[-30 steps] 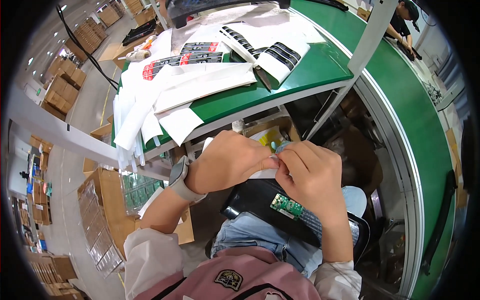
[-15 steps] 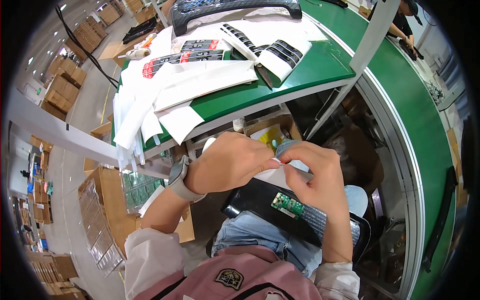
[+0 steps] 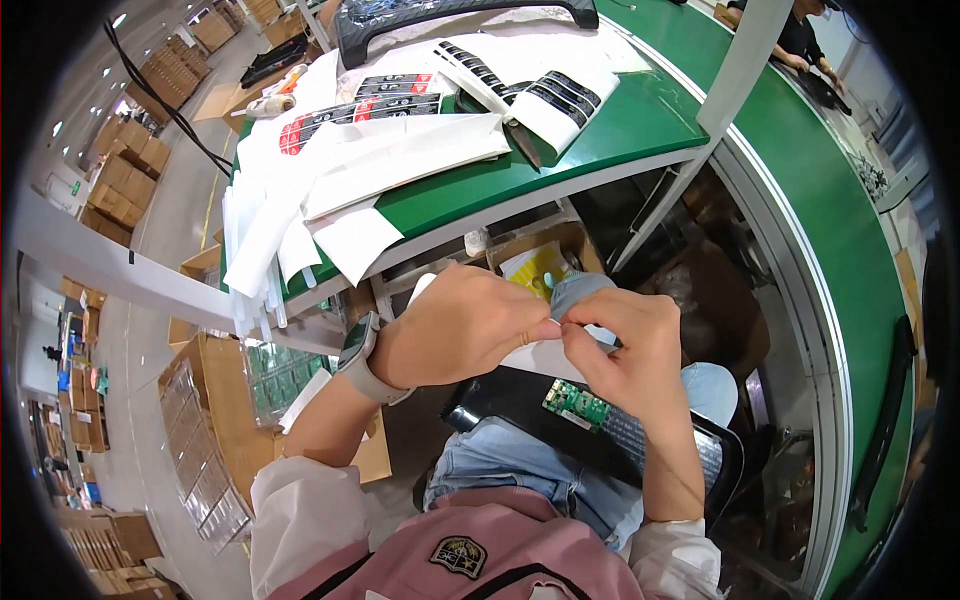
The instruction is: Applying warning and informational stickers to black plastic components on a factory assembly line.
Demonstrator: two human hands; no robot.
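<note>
My left hand (image 3: 478,318), with a watch on its wrist, is closed in a pinch on a white sheet of paper (image 3: 540,357). Thumb and forefinger of my right hand (image 3: 632,345) pinch at the same spot, and the fingertips of both hands meet. Part of the sheet shows below the fingers; the exact edge they grip is hidden. Under the hands, a black panel (image 3: 500,398) lies across my lap. A small green circuit board (image 3: 576,404) rests on it, beside a ribbed silvery strip (image 3: 632,438) close to my right forearm.
Ahead stands a green-topped table (image 3: 450,195) with white sheets (image 3: 400,165), black label strips (image 3: 562,105), scissors (image 3: 523,143) and a black plastic part (image 3: 460,25). Cardboard boxes (image 3: 215,410) stand at left. A green conveyor (image 3: 815,200) curves along the right, where another person (image 3: 800,45) works.
Both hands stay in nearly the same place, still pinching. A small red bit at the right fingertips no longer shows. The view has shifted slightly.
</note>
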